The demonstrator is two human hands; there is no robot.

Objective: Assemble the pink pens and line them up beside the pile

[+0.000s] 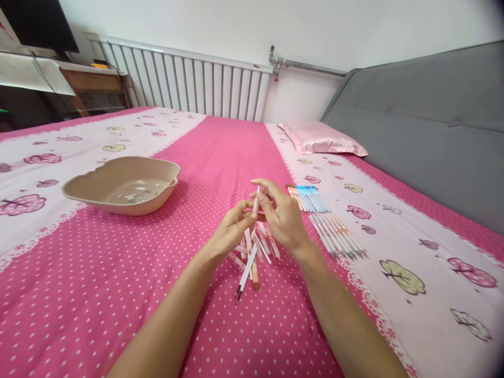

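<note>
Between my two hands is a slim white pen, held nearly upright. My left hand is closed, its fingertips pinching the pen's lower part. My right hand grips the upper part between thumb and fingers. Right below them on the pink bedsheet lies a loose pile of pen parts, partly hidden by my hands. White refills with dark tips stick out toward me, beside an orange-brown pen piece.
Right of my hands lie a row of blue and orange pens and a row of white patterned pens. A beige basin with small white pieces inside sits to the left. Farther back are a pink pillow, a grey headboard and a radiator.
</note>
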